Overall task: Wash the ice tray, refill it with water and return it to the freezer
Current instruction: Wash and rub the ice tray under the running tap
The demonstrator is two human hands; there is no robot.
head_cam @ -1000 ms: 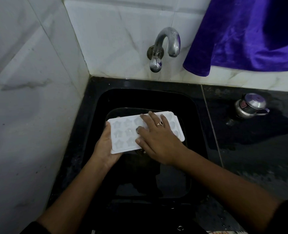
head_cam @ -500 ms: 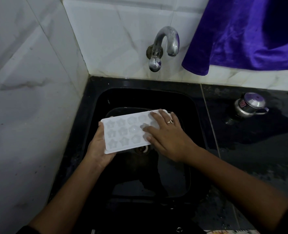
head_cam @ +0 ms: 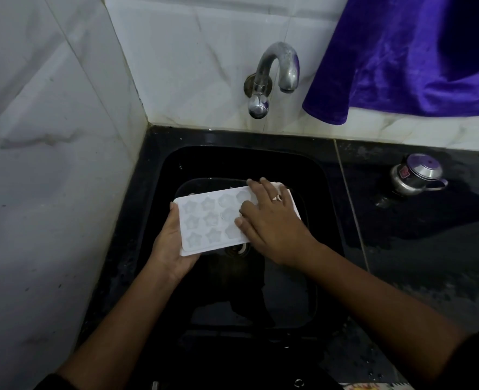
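Observation:
A white ice tray (head_cam: 204,220) with star and round moulds is held over the black sink (head_cam: 328,192). My left hand (head_cam: 171,249) grips the tray's left end from below, thumb on its edge. My right hand (head_cam: 272,220), with a ring on one finger, lies flat on the tray's right half, fingers straight and spread over the moulds. It hides that half of the tray. The chrome tap (head_cam: 275,77) is on the wall behind, and no water runs from it.
White marble wall on the left and behind. A purple cloth (head_cam: 415,57) hangs at the upper right. A small steel pot (head_cam: 415,175) stands on the wet black counter (head_cam: 429,249) to the right. The drain (head_cam: 237,250) shows under the tray.
My right hand slid from the tray's middle toward its right end and far edge. The tray shifted slightly left in my left hand.

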